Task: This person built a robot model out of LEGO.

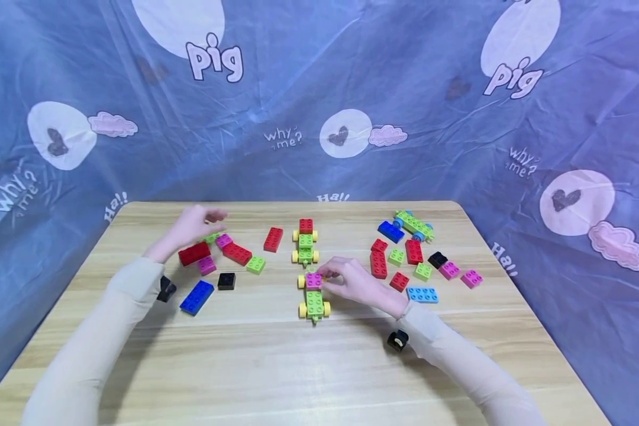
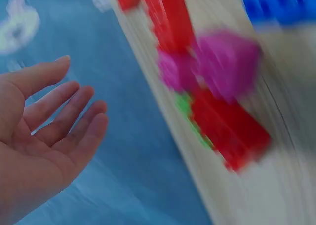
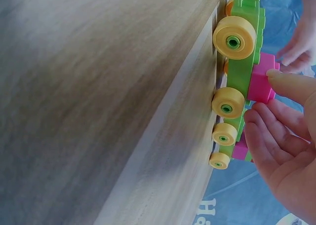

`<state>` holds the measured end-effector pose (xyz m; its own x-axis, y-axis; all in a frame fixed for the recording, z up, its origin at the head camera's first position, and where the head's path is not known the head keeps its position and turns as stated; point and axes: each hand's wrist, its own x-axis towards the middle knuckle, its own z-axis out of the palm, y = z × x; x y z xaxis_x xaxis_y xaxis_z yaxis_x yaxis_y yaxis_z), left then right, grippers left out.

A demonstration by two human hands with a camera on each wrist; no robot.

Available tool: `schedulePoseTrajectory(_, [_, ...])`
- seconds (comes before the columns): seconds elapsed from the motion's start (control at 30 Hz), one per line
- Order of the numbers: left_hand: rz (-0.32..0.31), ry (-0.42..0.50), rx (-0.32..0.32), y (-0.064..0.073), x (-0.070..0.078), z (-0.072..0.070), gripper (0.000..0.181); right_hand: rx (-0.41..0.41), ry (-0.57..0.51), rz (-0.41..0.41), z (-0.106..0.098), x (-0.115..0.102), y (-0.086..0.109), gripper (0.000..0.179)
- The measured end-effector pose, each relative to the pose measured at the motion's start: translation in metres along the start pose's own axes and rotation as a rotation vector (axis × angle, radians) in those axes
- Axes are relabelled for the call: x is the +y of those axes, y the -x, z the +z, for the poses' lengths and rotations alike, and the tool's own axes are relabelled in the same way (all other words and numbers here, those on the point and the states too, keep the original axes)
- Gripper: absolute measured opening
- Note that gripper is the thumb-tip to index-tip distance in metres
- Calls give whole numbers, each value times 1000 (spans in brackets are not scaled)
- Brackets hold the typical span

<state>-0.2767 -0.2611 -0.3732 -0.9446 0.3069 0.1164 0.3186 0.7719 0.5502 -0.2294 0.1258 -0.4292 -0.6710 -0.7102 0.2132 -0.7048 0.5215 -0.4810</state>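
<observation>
My right hand (image 1: 351,281) pinches a pink brick (image 1: 313,280) between thumb and fingers. That brick sits on the far part of a green toy car base (image 1: 315,303) with yellow wheels (image 3: 234,37). Just beyond stands a second green car base (image 1: 306,241), also yellow-wheeled, with a red brick (image 1: 306,225) at its far end. My left hand (image 1: 197,226) hovers over the bricks on the left side, its fingers loosely bent and holding nothing. Beneath it lie a dark red brick (image 1: 194,254) and a magenta brick (image 2: 227,62), blurred in the left wrist view.
On the left are a blue brick (image 1: 197,297), a black brick (image 1: 226,281) and several red, pink and green ones. To the right lie more loose bricks, a light blue brick (image 1: 422,294) and a green base with blue wheels (image 1: 414,226). A printed blue cloth (image 1: 298,171) hangs behind the table.
</observation>
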Motion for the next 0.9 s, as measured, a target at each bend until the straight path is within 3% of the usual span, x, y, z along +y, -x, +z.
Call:
schedulePoseTrajectory(0.13, [-48,-35,-25,-2,-24,-5,35,4,3,-3,2,1,2,27])
schedulePoseTrajectory(0.33, [-104,-103,-63,-8,-46,5,28,6,4,-20,4,2,4,28])
schedulePoseTrajectory(0.6, [-139,-113,-88,-15,-56,15,17,16,7,-18,5,1,5,29])
schedulePoseTrajectory(0.9, [-174,-136,-82,-14,-68,8,20,18,7,-15,1,0,3,29])
